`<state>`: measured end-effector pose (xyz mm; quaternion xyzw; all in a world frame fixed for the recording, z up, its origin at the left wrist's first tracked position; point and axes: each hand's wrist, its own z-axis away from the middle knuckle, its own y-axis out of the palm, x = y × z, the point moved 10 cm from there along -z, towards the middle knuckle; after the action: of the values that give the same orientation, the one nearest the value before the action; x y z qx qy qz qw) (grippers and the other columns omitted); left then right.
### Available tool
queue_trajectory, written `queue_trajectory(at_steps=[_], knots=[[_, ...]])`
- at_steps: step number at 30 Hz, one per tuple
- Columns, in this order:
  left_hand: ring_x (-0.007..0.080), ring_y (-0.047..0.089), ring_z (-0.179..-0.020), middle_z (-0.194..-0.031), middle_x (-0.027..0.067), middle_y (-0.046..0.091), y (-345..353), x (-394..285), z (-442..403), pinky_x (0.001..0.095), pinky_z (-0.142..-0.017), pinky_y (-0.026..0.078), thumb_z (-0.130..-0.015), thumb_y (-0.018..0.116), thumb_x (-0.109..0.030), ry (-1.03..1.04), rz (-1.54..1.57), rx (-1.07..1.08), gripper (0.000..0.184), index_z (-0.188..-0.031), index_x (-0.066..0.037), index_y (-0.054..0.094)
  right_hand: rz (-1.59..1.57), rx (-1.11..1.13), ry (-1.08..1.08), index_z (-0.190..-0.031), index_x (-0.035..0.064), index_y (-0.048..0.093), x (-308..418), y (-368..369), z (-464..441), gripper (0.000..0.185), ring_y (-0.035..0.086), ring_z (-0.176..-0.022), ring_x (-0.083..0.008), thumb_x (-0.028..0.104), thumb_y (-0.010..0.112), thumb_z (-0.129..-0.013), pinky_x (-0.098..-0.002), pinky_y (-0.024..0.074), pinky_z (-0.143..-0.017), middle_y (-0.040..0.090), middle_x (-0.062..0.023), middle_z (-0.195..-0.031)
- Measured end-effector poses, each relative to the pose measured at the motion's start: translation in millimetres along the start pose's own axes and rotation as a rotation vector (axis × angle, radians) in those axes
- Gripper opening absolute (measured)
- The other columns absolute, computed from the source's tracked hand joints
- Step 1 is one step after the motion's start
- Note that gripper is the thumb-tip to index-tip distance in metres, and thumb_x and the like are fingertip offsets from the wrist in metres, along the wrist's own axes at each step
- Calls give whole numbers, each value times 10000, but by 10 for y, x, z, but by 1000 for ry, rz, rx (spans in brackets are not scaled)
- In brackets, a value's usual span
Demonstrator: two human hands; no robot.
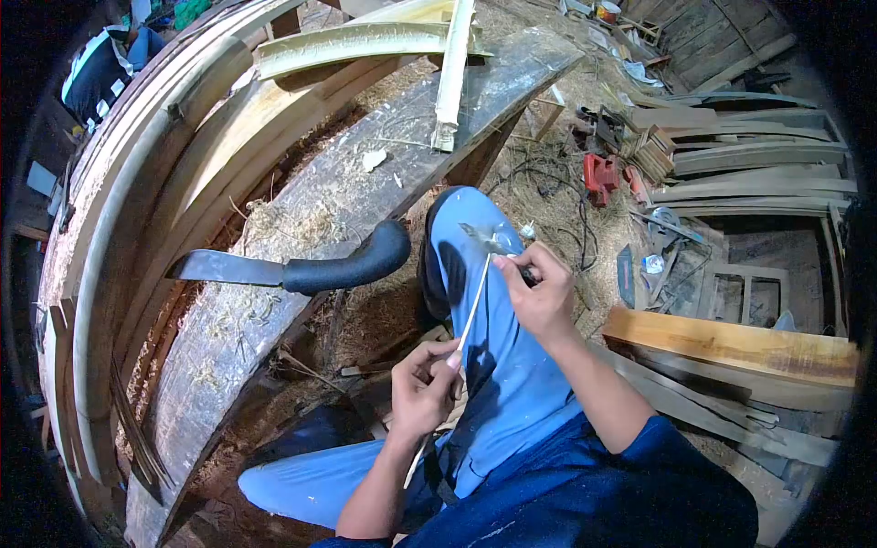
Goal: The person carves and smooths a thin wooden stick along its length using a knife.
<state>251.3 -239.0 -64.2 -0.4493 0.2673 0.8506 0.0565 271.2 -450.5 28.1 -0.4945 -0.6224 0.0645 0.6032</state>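
Note:
A thin pale strip (474,306) runs slantwise above my blue-trousered legs. Near its lower part, my left hand (427,387) pinches it between thumb and fingers. My right hand (538,290) is closed at the strip's upper end, by the knee; a small dark object shows among its fingers, too hidden to name. A short greyish blade-like piece (480,237) lies or is held just beyond the strip's tip. On the worn wooden bench (343,173) to the left rests a large knife with a black handle (352,265), its blade pointing left.
Curved split wood pieces (365,46) lie across the bench's far end. Long planks stand at the left. A red tool (600,177) and cables are on the shavings-covered floor. A thick beam (731,347) and stacked boards lie at right. Another person (96,73) is at the upper left.

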Motion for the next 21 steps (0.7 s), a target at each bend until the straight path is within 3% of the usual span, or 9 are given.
queue_trajectory(at_steps=[5,12,14,15,17,18,20,21], knots=[[42,438,-443,-592,26,586,27,64,10,231,-418,297,-996,606,-98,18,17,12,187,-1153,2,632,-15,-53,107,-767,20,621,-121,-15,-22,258,586,-580,-210,193,788,-859,-367,432,-532,614,-110,-708],[64,442,-396,-608,54,601,109,-190,-73,237,-378,303,-1005,584,-100,-18,-27,33,155,-1124,-5,614,-49,-76,175,-824,6,640,-461,-101,-2,251,535,-570,-149,212,770,-883,-323,461,-572,592,-57,-684],[83,429,-353,-607,82,605,206,-167,-159,250,-334,290,-1022,552,-110,-1,-25,110,149,-1131,-11,579,-92,-194,-82,-918,-13,666,-217,-310,11,243,566,-618,-132,216,748,-905,-314,482,-599,608,-62,-718],[83,429,-353,-607,82,605,215,-151,-199,250,-334,290,-1022,552,-110,-2,-28,114,149,-1131,-11,579,-91,-198,-79,-918,-13,666,-233,-346,39,243,566,-618,-132,216,748,-905,-314,482,-599,608,-62,-718],[87,423,-346,-609,91,611,263,-122,-270,256,-332,289,-1033,537,-136,-33,-9,135,174,-1151,-13,567,-264,0,103,-1018,-20,680,-429,-211,78,233,598,-640,-123,202,693,-950,-287,481,-577,637,-91,-789],[88,420,-342,-606,96,615,287,-132,-294,262,-327,284,-1039,525,-152,-28,-34,145,182,-1156,-17,561,-262,-5,103,-1018,-20,680,-436,-280,87,233,598,-640,-123,202,693,-950,-287,481,-577,637,-91,-789],[88,418,-342,-605,95,615,299,-111,-326,264,-327,284,-1038,527,-153,-25,-32,152,181,-1154,-18,563,-417,274,413,-1096,-16,683,-625,-80,191,249,612,-627,-104,204,633,-991,-250,475,-551,659,-101,-814],[87,416,-342,-603,94,616,305,-111,-337,265,-327,283,-1037,528,-153,-24,-27,152,181,-1152,-19,566,-417,268,412,-1096,-16,683,-573,-129,169,249,612,-627,-104,204,633,-991,-250,475,-551,659,-101,-814]])
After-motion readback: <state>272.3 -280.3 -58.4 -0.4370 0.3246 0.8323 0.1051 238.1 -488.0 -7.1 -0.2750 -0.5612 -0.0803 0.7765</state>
